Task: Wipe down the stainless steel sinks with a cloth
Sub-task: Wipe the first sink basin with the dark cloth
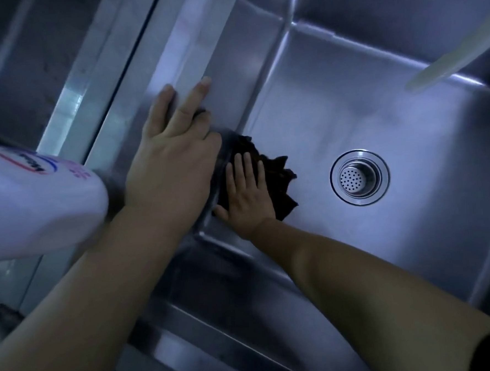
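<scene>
The stainless steel sink (pixel 385 251) fills the view, seen from above. A dark cloth (pixel 279 176) lies bunched on the basin floor by the left wall. My right hand (pixel 247 198) presses flat on the cloth with fingers stretched out, and the cloth sticks out past the fingertips toward the drain. My left hand (pixel 171 167) rests flat on the sink's left wall and the divider rim (pixel 183 45), fingers spread, holding nothing. Part of the cloth is hidden under both hands.
A round drain strainer (pixel 359 177) sits in the floor to the right of the cloth. A white bottle (pixel 32 204) with a printed label looms at the left foreground. A pale spout (pixel 454 55) crosses the top right. A second basin (pixel 29 55) lies beyond the divider.
</scene>
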Demonstrator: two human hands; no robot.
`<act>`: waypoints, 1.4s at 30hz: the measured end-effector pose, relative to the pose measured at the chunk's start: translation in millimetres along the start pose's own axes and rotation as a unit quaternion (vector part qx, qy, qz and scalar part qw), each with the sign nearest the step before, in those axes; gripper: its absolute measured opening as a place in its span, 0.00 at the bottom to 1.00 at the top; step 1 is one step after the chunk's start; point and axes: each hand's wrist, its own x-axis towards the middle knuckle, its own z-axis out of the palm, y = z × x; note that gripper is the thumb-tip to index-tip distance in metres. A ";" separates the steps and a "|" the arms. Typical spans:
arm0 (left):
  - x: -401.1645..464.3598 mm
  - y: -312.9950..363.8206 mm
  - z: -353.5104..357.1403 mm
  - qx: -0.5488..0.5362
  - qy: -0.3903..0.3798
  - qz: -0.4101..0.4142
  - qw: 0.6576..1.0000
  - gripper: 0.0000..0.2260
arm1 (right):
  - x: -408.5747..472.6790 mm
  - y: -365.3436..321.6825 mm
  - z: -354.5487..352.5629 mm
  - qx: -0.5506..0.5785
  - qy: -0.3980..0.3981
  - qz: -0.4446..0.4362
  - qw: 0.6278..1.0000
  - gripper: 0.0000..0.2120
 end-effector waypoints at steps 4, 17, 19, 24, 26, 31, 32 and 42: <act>-0.6 -0.6 -0.1 0.003 0.000 0.002 1.000 0.14 | -27.4 -21.6 8.9 0.023 -0.008 -0.091 0.996 0.37; -4.4 8.0 -12.9 0.005 -0.028 -0.017 0.999 0.10 | -156.0 103.3 11.7 -0.009 -0.072 -0.332 0.940 0.25; -4.3 8.8 -14.5 0.000 -0.025 -0.017 1.000 0.09 | -189.2 131.8 14.4 -0.011 -0.082 -0.315 0.946 0.25; -4.3 9.1 -15.7 -0.003 -0.038 -0.021 0.999 0.10 | -251.4 190.8 16.7 -0.040 -0.056 -0.270 0.960 0.25; -4.4 8.3 -15.6 0.007 -0.055 -0.020 0.998 0.09 | -260.5 201.4 17.2 -0.057 -0.055 -0.260 0.962 0.27; -2.4 6.5 -11.3 0.009 -0.069 -0.020 0.997 0.08 | -251.3 197.0 19.2 -0.059 -0.058 -0.257 0.963 0.32; -1.6 5.9 -10.8 0.003 -0.064 -0.018 0.998 0.08 | -244.5 193.2 18.8 -0.059 -0.057 -0.260 0.962 0.33; -1.0 5.5 -10.5 -0.009 -0.018 -0.005 1.000 0.14 | -114.1 95.8 9.9 -0.033 -0.021 -0.254 0.966 0.35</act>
